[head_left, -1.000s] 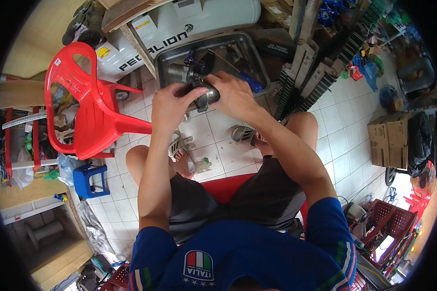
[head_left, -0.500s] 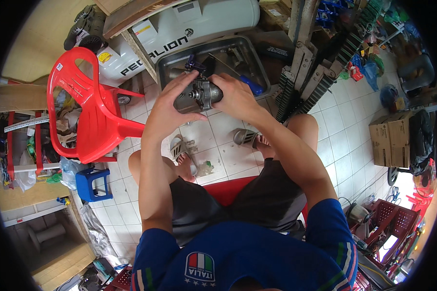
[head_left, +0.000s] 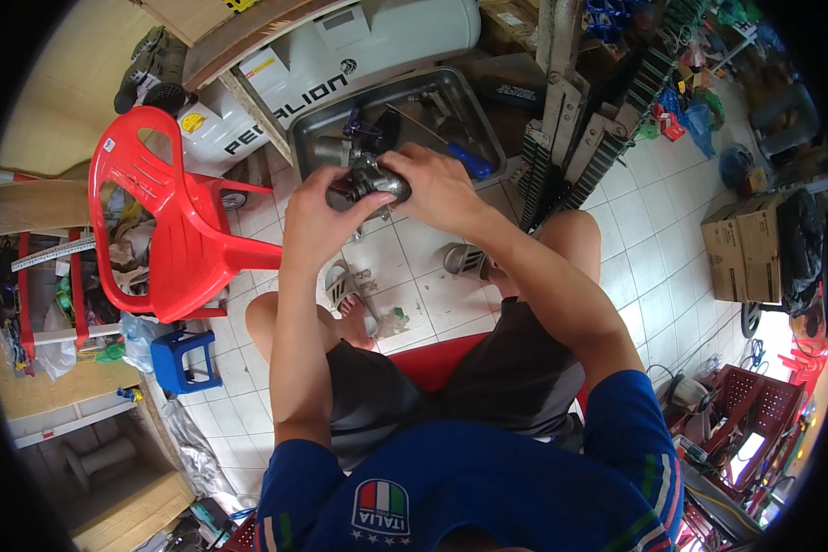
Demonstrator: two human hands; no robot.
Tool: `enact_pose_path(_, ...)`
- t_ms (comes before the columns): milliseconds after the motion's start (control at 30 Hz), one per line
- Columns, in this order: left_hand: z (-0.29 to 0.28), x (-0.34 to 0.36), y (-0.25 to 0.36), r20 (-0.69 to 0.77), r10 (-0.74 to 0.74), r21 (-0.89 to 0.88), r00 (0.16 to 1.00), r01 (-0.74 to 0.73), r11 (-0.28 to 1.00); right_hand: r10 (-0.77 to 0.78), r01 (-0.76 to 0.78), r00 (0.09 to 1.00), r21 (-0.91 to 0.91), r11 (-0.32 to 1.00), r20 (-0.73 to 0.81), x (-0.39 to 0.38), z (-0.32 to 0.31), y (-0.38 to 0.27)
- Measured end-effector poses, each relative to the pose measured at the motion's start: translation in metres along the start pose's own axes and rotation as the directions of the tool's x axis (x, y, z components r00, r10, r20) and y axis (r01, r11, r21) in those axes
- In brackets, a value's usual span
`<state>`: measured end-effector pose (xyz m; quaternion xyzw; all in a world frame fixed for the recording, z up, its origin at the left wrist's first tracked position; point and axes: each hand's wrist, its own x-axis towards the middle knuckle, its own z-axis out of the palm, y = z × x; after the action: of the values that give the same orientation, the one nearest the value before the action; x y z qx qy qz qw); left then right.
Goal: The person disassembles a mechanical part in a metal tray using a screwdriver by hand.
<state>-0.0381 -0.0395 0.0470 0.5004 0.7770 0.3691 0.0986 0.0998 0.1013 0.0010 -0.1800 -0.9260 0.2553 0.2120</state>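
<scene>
- Head view: your left hand (head_left: 315, 216) and right hand (head_left: 435, 184) hold a grey metal part (head_left: 374, 180) between them, raised above the tiled floor (head_left: 437, 294).
- Left fingers curl round the part's left side; right fingers press over its top and right side.
- The part sits just in front of a metal tray (head_left: 451, 97) with tools in it.
- A red plastic chair (head_left: 170, 230) stands to your left, with a small blue stool (head_left: 186, 359) near it.
</scene>
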Motion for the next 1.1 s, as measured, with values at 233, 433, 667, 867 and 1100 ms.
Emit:
enact_pose_path(233, 0.005, 0.004, -0.008, 0.055, -0.326, 0.144, 0.944, 0.316, 0.938, -0.125, 0.12, 0.99, -0.078, 0.99, -0.06, 0.0, -0.002, -0.001)
enact_pose_path(433, 0.003, 0.002, -0.019, 0.052, 0.001, -0.205, 0.999, 0.01, 0.979, 0.021, -0.019, 0.999, 0.064, 0.998, -0.026, 0.001, 0.005, 0.002)
enact_pose_path(667, -0.004, 0.003, -0.006, 0.099, 0.222, -0.086, 0.97, -0.214, 0.973, 0.042, -0.04, 0.999, 0.118, 0.992, -0.01, 0.002, -0.002, 0.004)
enact_pose_path(867, -0.003, 0.004, -0.012, 0.051, 0.264, 0.009, 0.963, -0.265, 0.964, 0.043, -0.045, 0.999, 0.068, 0.997, 0.03, 0.001, -0.001, 0.002)
enact_pose_path(1100, 0.008, 0.0, -0.024, 0.077, 0.185, 0.042, 0.98, -0.189, 0.981, 0.012, -0.012, 0.999, -0.002, 1.0, 0.04, 0.0, -0.002, 0.001)
